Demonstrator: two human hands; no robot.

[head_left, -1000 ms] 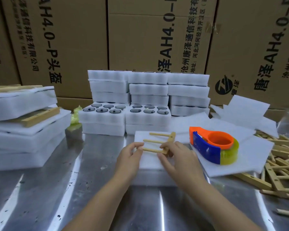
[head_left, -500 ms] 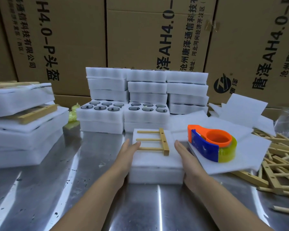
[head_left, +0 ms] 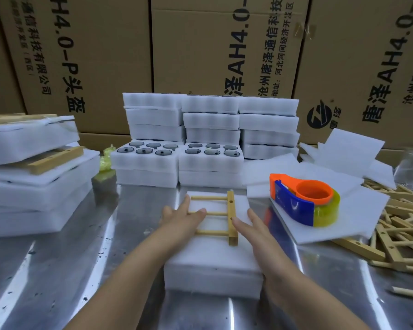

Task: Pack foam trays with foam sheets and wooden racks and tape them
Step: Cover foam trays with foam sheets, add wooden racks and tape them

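A white foam tray (head_left: 212, 275) covered by a foam sheet lies on the metal table right in front of me. A wooden rack (head_left: 224, 216) with three dowels lies flat on its top. My left hand (head_left: 180, 216) rests flat on the tray's left side, fingers spread over the dowel ends. My right hand (head_left: 253, 228) lies flat on the tray's right side, fingers apart, beside the rack's bar. An orange and blue tape dispenser (head_left: 303, 202) stands to the right on loose foam sheets (head_left: 358, 210).
Stacks of foam trays (head_left: 210, 120) stand behind, two open ones showing dark round items. Packed trays with racks (head_left: 34, 167) are piled at the left. Loose wooden racks (head_left: 401, 229) lie at the right. Cardboard boxes (head_left: 200, 51) form the back wall.
My hands let go of the rack, which now lies flat on the tray. Both hands moved apart to the tray's sides and now rest flat on it; the tray appears nearer.
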